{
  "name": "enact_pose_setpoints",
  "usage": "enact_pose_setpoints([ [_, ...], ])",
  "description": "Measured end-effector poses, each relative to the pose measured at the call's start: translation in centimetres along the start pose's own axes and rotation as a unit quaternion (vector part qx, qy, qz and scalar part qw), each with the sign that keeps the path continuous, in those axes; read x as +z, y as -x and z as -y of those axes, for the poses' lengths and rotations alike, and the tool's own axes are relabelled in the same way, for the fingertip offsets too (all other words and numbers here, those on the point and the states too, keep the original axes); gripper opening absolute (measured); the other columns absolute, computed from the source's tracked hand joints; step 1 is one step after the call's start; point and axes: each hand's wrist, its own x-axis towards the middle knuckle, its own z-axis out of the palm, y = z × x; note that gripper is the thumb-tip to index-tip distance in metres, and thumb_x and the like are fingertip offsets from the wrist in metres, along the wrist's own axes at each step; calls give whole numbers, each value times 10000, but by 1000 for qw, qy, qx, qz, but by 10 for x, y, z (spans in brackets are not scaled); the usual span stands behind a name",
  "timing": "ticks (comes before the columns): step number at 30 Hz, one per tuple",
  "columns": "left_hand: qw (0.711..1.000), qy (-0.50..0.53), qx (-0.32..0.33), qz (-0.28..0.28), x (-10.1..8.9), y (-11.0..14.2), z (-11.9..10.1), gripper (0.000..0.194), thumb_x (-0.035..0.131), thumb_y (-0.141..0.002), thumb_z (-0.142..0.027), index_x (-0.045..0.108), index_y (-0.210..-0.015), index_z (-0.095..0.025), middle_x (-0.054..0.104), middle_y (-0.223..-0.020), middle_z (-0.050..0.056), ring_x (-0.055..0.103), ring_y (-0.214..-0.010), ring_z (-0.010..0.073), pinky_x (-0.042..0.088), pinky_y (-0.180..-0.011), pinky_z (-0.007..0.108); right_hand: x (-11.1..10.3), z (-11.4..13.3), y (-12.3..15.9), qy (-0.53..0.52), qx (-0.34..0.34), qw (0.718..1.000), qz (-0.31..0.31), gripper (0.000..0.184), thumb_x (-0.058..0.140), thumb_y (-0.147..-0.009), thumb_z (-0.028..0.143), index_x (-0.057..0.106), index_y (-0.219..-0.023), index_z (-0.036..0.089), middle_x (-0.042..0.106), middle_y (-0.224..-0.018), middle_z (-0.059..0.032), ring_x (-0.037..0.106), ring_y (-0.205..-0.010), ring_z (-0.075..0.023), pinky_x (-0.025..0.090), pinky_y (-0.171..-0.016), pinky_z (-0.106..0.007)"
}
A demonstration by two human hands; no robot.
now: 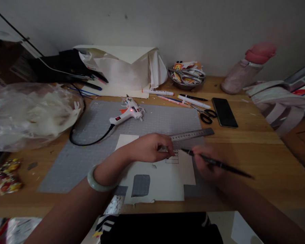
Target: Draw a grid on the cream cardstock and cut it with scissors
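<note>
My left hand (154, 147), with a pale bangle (93, 181) on its wrist, rests over a cut white sheet of card (167, 183). Its fingers are curled, the tips by a small window-like grid (172, 159) drawn in black; whatever they hold, if anything, is hidden. A steel ruler (193, 134) sticks out from behind its knuckles. Right of the drawing, my right hand (208, 164), blurred, is closed on a black pen (226, 166). The pen's tip points left, close to the grid. The card has a square opening (141, 185) showing the mat beneath.
A grey cutting mat (91, 125) lies under the card. On it is a white glue gun (127, 113) with a lit red light and black cord. Scissors (207, 117), markers (157, 92), a phone (224, 112), a bowl (186, 84), a pink-topped bottle (244, 73) and a plastic bag (27, 115) stand around.
</note>
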Motion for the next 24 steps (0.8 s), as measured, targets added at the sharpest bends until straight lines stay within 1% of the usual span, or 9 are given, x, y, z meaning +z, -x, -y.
enact_pose_setpoints([
  [2, 1000, -4, -5, -3, 0, 0, 0, 134, 607, -773, -26, 693, -790, -128, 686, -778, 25, 627, -735, 103, 464, -719, 202, 0, -10, -8, -30, 106, 993, -45, 36, 529, -862, 240, 550, -890, 235, 618, -747, -5, 608, -626, -148, 493, -568, -271],
  [3, 1000, -6, -8, -3, 0, 0, -1, 137, 610, -770, -25, 695, -791, -130, 688, -777, 24, 630, -739, 105, 464, -721, 203, 0, -14, -13, -63, 162, 984, -52, 69, 527, -873, 278, 536, -921, 230, 609, -752, 2, 605, -621, -142, 492, -572, -269],
  [5, 1000, -8, -14, -2, 0, 0, -1, 143, 613, -765, -23, 699, -788, -135, 689, -773, 18, 632, -740, 105, 465, -722, 203, 3, -21, -29, -121, 246, 961, -15, 124, 519, -879, 343, 507, -873, 220, 558, -662, 31, 571, -568, -130, 466, -546, -254],
  [6, 1000, -8, -17, -1, 1, 0, -1, 149, 613, -761, -21, 700, -784, -138, 690, -770, 15, 632, -737, 103, 464, -720, 203, 4, -23, -38, -129, 263, 956, 28, 163, 521, -871, 365, 504, -815, 213, 543, -643, 32, 554, -560, -126, 448, -540, -249],
  [10, 1000, -14, -26, -5, 1, 0, -1, 166, 605, -745, -14, 706, -774, -143, 703, -771, 12, 626, -712, 98, 463, -703, 199, 19, -21, -75, -110, 264, 932, 225, 218, 543, -822, 387, 552, -729, 191, 575, -643, 4, 557, -604, -149, 409, -572, -263],
  [13, 1000, -13, -26, -5, 2, 0, 0, 163, 601, -749, -20, 709, -777, -139, 715, -765, 11, 628, -695, 94, 467, -692, 194, 38, -15, -93, -42, 258, 919, 294, 246, 581, -793, 380, 556, -654, 179, 580, -621, -6, 517, -598, -148, 352, -558, -265],
  [17, 1000, -20, -10, 6, 1, 1, 2, 168, 605, -756, -26, 716, -800, -143, 726, -769, 7, 640, -703, 93, 472, -699, 185, 57, -16, -95, -85, 283, 913, 283, 182, 554, -790, 315, 559, -676, 173, 592, -652, 3, 497, -604, -133, 361, -576, -253],
  [21, 999, -52, 1, 3, 0, 1, -2, 200, 599, -747, -10, 721, -812, -154, 737, -801, 7, 655, -726, 99, 474, -716, 186, 63, -27, -85, -194, 315, 884, 287, 217, 566, -776, 382, 591, -758, 167, 618, -713, -2, 538, -667, -144, 411, -626, -253],
  [24, 997, -75, 5, -2, -2, 1, -5, 222, 601, -736, 3, 727, -812, -164, 742, -808, 3, 663, -740, 102, 474, -727, 187, 66, -34, -79, -211, 321, 877, 289, 270, 620, -738, 427, 599, -820, 170, 628, -765, -7, 548, -696, -147, 419, -636, -253],
])
